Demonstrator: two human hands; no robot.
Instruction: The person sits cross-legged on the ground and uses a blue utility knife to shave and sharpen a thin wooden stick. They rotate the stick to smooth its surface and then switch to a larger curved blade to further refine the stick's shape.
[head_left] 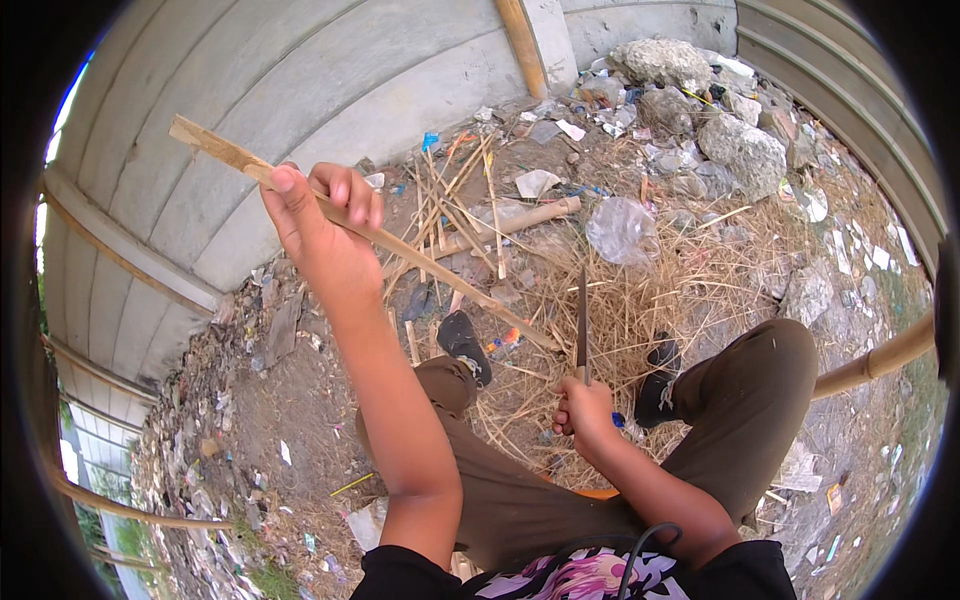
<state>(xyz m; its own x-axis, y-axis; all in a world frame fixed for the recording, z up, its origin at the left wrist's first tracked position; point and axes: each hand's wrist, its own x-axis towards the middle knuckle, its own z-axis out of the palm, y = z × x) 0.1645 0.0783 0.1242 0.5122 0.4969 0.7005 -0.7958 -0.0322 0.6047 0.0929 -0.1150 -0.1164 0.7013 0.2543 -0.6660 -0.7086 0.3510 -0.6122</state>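
A long, thin bamboo strip [430, 265] slants across the view, its far-left end raised and its other end low between my knees. My left hand [322, 225] pinches it near the raised end, with some fingers curled loosely. In my right hand [583, 408] is a knife with a long, narrow dark blade [583, 325], gripped by its handle and pointing away from me. The strip's lower end lies just left of the blade; whether they touch I cannot tell. Beneath them, a heap of thin bamboo shavings [630, 305] covers the ground between my shoes.
Several split bamboo strips [450, 205] lie piled beyond my left shoe, beside a thicker bamboo pole [530, 215]. A clear plastic piece [620, 230] rests past the shavings. Concrete rubble [740, 150] fills the far right corner. A grey panel wall [330, 90] bounds the far left side.
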